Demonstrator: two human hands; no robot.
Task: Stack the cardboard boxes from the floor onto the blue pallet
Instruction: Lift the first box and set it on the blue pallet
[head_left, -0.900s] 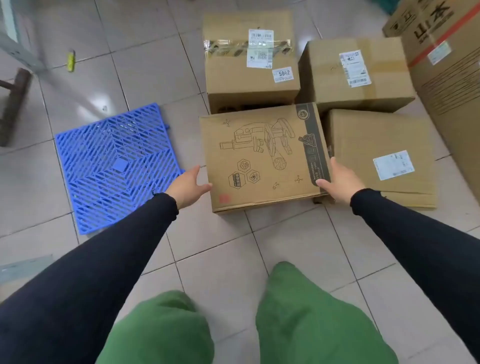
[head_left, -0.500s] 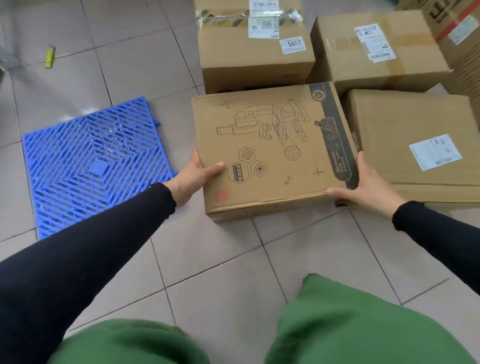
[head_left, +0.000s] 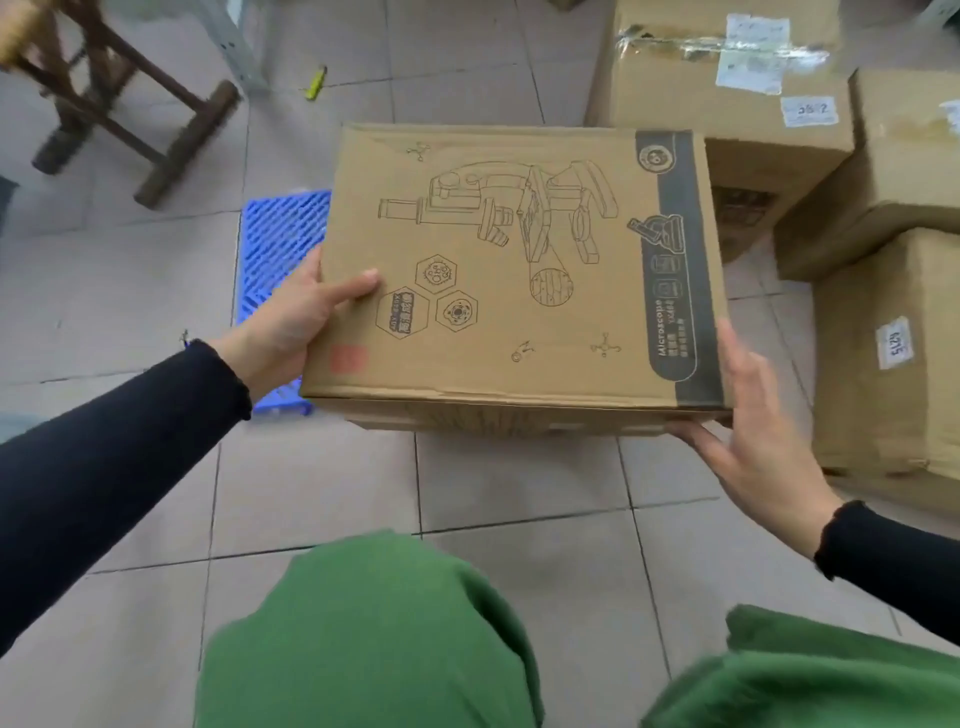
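I hold a flat cardboard box printed with a microscope drawing (head_left: 519, 260) off the floor, in front of me. My left hand (head_left: 296, 322) grips its left side, thumb on top. My right hand (head_left: 753, 441) clasps its lower right corner from the side and below. The blue slatted pallet (head_left: 275, 249) lies on the tiles behind and left of the box, mostly hidden by the box and my left hand. Three plain cardboard boxes stay on the floor at the right: one taped at the back (head_left: 727, 83), one at the far right (head_left: 904, 171), one nearer with a white label (head_left: 883, 364).
A dark wooden stool (head_left: 119, 93) stands at the upper left, beyond the pallet. A small yellow-green object (head_left: 315, 83) lies on the tiles at the back. My green-trousered knees (head_left: 363, 623) fill the bottom of the view. Grey floor tiles stretch to the left.
The microscope box has come up off the floor and shifted left, now covering most of the pallet. Both hands closed tighter on its sides. The view swung, bringing the stool in.
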